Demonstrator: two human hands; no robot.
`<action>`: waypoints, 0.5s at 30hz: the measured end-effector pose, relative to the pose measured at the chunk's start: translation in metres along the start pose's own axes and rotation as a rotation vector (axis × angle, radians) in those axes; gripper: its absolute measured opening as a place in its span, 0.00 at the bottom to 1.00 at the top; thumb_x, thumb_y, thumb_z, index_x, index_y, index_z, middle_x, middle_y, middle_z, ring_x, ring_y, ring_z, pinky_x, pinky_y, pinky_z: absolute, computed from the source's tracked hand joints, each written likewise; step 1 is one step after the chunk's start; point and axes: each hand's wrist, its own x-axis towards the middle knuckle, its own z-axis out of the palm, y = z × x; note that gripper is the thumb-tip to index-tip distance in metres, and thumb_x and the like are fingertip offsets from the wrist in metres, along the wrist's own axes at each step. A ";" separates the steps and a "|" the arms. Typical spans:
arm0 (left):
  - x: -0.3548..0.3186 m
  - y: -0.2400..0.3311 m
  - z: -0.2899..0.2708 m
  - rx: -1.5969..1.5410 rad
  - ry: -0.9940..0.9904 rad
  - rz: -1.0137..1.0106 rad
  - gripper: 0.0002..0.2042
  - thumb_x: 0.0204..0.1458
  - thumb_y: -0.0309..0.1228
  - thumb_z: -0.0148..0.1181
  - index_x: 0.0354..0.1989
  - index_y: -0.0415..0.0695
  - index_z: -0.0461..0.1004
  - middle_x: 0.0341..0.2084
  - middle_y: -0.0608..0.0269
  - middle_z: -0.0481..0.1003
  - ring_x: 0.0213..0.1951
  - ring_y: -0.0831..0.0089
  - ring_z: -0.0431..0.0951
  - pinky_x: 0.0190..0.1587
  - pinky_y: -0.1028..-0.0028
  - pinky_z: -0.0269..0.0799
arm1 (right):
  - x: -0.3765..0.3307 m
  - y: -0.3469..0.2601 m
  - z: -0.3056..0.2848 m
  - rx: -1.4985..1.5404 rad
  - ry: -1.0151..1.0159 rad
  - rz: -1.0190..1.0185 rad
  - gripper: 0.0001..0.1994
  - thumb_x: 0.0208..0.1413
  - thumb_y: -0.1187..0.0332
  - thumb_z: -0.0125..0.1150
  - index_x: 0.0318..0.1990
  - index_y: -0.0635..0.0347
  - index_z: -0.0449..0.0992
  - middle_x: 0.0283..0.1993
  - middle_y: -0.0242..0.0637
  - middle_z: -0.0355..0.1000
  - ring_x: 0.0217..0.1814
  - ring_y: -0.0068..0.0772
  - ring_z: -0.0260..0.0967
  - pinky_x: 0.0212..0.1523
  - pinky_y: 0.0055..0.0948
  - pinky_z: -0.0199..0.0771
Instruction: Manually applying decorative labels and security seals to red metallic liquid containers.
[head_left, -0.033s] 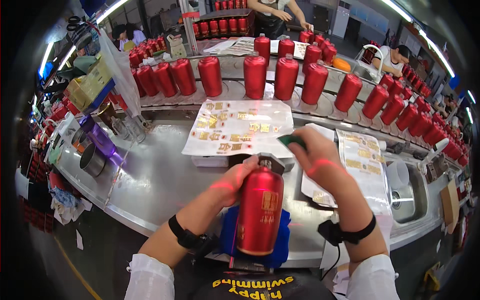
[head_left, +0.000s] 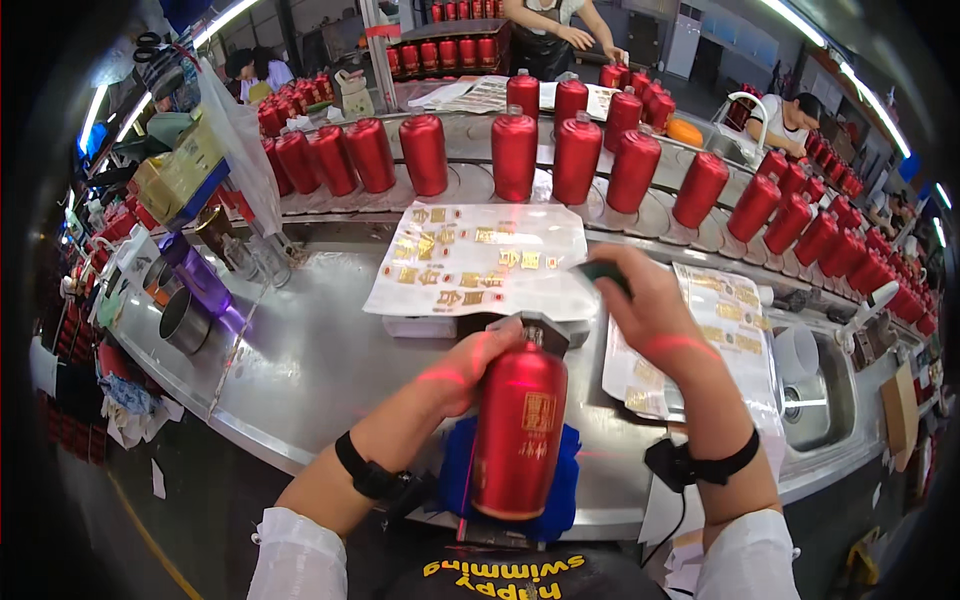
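My left hand (head_left: 468, 368) is closed around the shoulder and neck of a red glossy bottle (head_left: 512, 440), which has a gold emblem on its front. The bottle tilts over a blue cloth (head_left: 566, 478) at the table's near edge. Raised to the right of it, my right hand (head_left: 648, 305) pinches a flat dark green scraper (head_left: 606, 272). Just beyond both hands, a white sheet of gold and red stickers (head_left: 480, 258) lies on a raised support. A dark angular plate (head_left: 552, 328) sits behind the bottle's neck, partly hidden.
Red bottles (head_left: 513, 155) line a conveyor (head_left: 455, 190) along the far side. A second sticker sheet (head_left: 720, 315) lies at the right, beside a sink (head_left: 825, 410). To the left stand a purple bottle (head_left: 198, 275) and a metal cup (head_left: 185, 320). Other people work beyond.
My right hand has shifted slightly right with the scraper, away from the sticker sheet's edge. The red bottle has turned or tipped a little in my left hand, its base a bit nearer.
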 end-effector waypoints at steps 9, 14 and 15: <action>-0.032 0.028 0.001 0.332 -0.187 0.138 0.14 0.53 0.34 0.62 0.45 0.41 0.74 0.42 0.61 0.75 0.47 0.74 0.73 0.51 0.73 0.68 | 0.156 0.297 -0.033 -0.736 0.225 -0.192 0.22 0.61 0.54 0.52 0.52 0.65 0.74 0.48 0.49 0.74 0.49 0.42 0.71 0.54 0.34 0.68; -0.054 0.037 0.003 0.810 -0.058 0.586 0.13 0.48 0.34 0.65 0.34 0.39 0.72 0.34 0.60 0.72 0.36 0.70 0.72 0.41 0.71 0.68 | 0.208 0.379 -0.056 -0.202 -0.112 0.120 0.27 0.57 0.48 0.56 0.55 0.60 0.68 0.56 0.50 0.65 0.57 0.47 0.64 0.59 0.41 0.61; -0.065 0.036 0.004 0.827 0.014 0.563 0.13 0.47 0.35 0.65 0.33 0.39 0.71 0.33 0.60 0.72 0.34 0.69 0.71 0.39 0.70 0.68 | 0.220 0.380 -0.046 -0.301 -0.075 0.071 0.25 0.56 0.48 0.58 0.49 0.61 0.71 0.51 0.50 0.68 0.53 0.47 0.66 0.56 0.41 0.64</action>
